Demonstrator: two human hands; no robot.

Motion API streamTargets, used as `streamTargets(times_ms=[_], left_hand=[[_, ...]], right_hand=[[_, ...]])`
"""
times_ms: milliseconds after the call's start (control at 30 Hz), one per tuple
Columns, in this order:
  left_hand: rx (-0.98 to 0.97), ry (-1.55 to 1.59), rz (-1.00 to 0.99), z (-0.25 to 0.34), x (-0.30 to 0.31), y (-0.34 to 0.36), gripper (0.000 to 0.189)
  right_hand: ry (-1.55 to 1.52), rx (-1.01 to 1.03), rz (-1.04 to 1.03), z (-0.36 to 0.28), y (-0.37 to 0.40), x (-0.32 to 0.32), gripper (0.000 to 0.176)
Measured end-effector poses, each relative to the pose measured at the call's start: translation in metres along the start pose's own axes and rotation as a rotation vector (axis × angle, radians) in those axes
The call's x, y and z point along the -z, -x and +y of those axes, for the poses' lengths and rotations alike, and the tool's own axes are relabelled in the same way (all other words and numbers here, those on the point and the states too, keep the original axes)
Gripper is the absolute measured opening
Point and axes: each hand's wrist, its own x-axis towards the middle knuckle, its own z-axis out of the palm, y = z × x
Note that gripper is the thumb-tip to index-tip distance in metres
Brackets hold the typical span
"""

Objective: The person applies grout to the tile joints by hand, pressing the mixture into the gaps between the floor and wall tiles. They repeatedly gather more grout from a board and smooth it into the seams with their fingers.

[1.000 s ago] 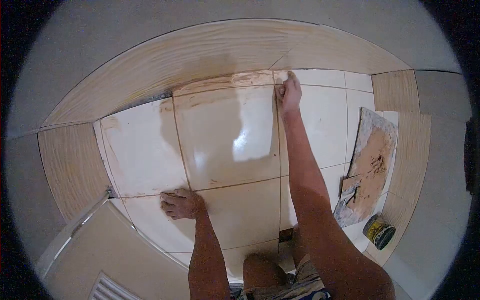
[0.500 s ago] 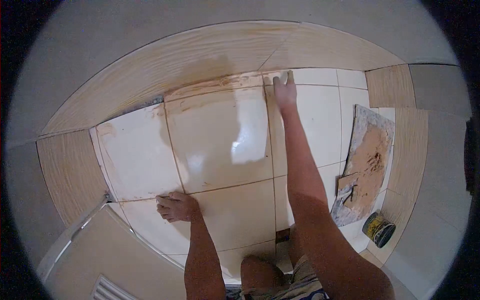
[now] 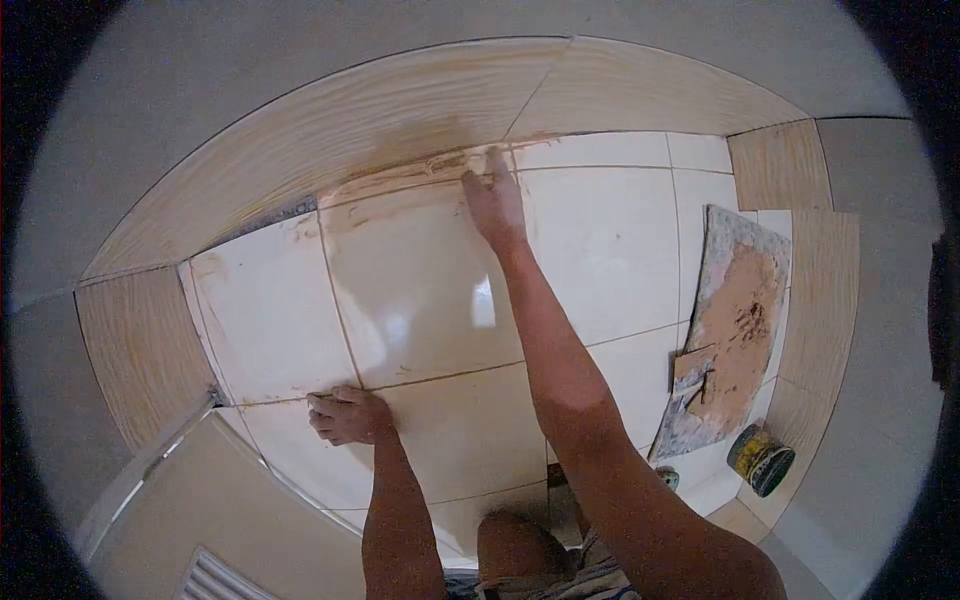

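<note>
My right hand (image 3: 493, 200) reaches to the narrow tile strip (image 3: 400, 178) along the far wall, its fingers apart and touching the brown-smeared surface near a joint. I see nothing held in it, though the fingertips are small in view. My left hand (image 3: 348, 415) rests on the floor tiles at the crossing of two joints, fingers bent and spread against the surface, with no object visible in it. Between the hands lies a large glossy cream tile (image 3: 420, 290), edged by brown grout lines. Brown grout smears cover the strip and the tile's far edge.
To the right, a flat board (image 3: 720, 420) carries brown grout, with a small spreader (image 3: 692, 370) on it. A black and yellow tub (image 3: 761, 460) stands beside it. Wood-look skirting tiles (image 3: 380, 100) line the walls. A pale door panel (image 3: 200, 500) is at lower left.
My right hand has moved left along the far tile strip, from past the joint to just left of it. My left hand has stayed in place.
</note>
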Motion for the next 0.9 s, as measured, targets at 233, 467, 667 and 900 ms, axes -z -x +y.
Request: streamTargets(times_ms=[233, 467, 667, 900], left_hand=[[0.022, -0.034, -0.041, 0.000, -0.001, 0.001, 0.049], [0.015, -0.038, -0.034, -0.002, -0.002, -0.001, 0.047], [-0.033, -0.013, 0.088, 0.001, 0.000, -0.002, 0.047], [-0.030, 0.017, 0.082, 0.000, 0.001, -0.003, 0.047]], right_hand=[[0.437, 0.057, -0.267, -0.020, -0.010, -0.090, 0.087], [0.076, -0.225, 0.063, -0.013, 0.017, 0.035, 0.059], [0.553, -0.284, -0.071, 0.000, 0.005, 0.098, 0.067], [0.632, -0.120, -0.178, 0.016, -0.012, 0.062, 0.073]])
